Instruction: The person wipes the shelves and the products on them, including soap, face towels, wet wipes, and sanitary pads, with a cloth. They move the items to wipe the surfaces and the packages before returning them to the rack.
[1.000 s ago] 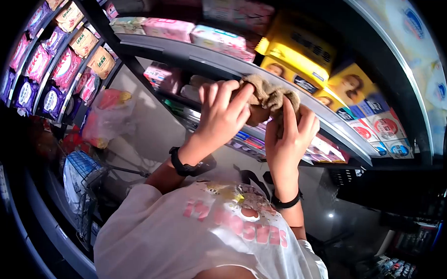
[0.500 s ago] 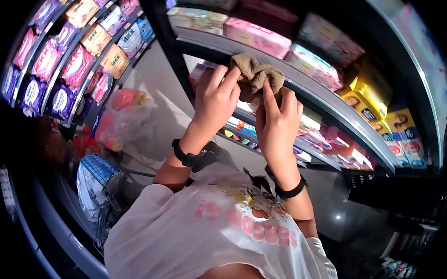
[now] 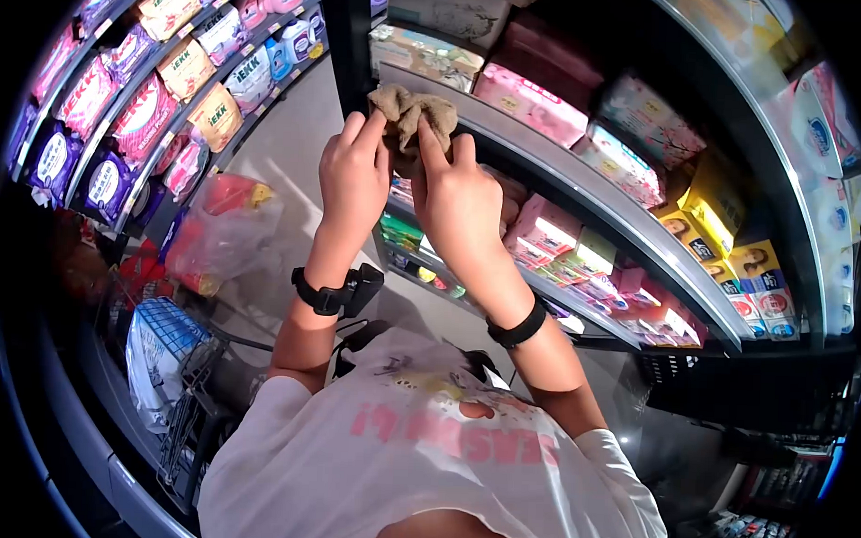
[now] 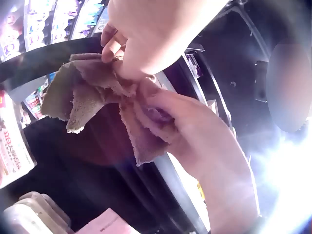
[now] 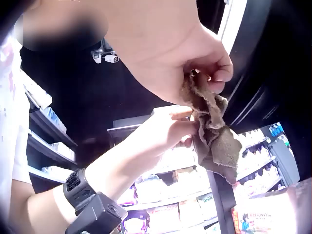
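A crumpled brown cloth (image 3: 434, 115) is bunched between both hands, overlapping the left end of a shelf's grey front edge (image 3: 548, 150) in the head view. My left hand (image 3: 355, 181) grips its left side with bent fingers. On the other side my right hand (image 3: 461, 208) holds the cloth, index finger stretched along it. Loose folds of the cloth (image 4: 87, 90) hang from the fingers in the left wrist view. Seen from the right wrist, the right fingers curl over the cloth's (image 5: 222, 151) upper part, and the left fingertips pinch it just below.
Pink tissue packs (image 3: 531, 100) and yellow packs (image 3: 712, 208) fill the shelf beyond the edge. Pink boxes (image 3: 546, 226) stand one level lower. Laundry bags (image 3: 147, 117) line racks at the left. A clear plastic bag (image 3: 225, 229) and a wire cart (image 3: 176, 355) stand on the left.
Both hands have slid the cloth leftward along the shelf edge, from near the yellow packs to the shelf's left end. The view has also shifted, showing more of the left racks.
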The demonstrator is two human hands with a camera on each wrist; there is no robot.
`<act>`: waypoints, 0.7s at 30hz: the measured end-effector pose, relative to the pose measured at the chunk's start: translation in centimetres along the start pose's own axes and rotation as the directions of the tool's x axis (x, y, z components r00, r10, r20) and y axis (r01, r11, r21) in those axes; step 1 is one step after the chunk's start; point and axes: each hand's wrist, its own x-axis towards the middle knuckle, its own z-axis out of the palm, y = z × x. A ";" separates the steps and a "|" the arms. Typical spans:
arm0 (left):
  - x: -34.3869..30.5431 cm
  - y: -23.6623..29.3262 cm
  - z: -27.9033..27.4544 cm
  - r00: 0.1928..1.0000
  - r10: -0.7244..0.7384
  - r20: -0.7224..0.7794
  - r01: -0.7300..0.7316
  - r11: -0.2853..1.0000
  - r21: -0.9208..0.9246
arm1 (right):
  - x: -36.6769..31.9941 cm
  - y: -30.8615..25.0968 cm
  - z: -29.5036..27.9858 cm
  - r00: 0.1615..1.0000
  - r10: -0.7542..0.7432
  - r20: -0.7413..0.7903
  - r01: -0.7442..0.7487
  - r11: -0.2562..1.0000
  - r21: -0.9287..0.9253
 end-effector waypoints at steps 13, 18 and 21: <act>-9.9 4.5 4.4 0.868 0.164 0.469 0.074 0.891 -0.448 | -15.6 9.1 -1.2 0.871 0.197 0.449 -0.361 0.878 0.315; -13.5 7.8 9.6 0.584 0.411 0.700 -0.016 0.868 -0.496 | -21.6 13.4 -3.1 0.752 0.352 0.558 -0.502 0.854 0.138; -16.0 9.6 12.5 0.549 0.309 0.777 -0.095 0.946 -0.310 | -22.7 16.2 -2.3 0.693 0.426 0.582 -0.547 0.836 0.039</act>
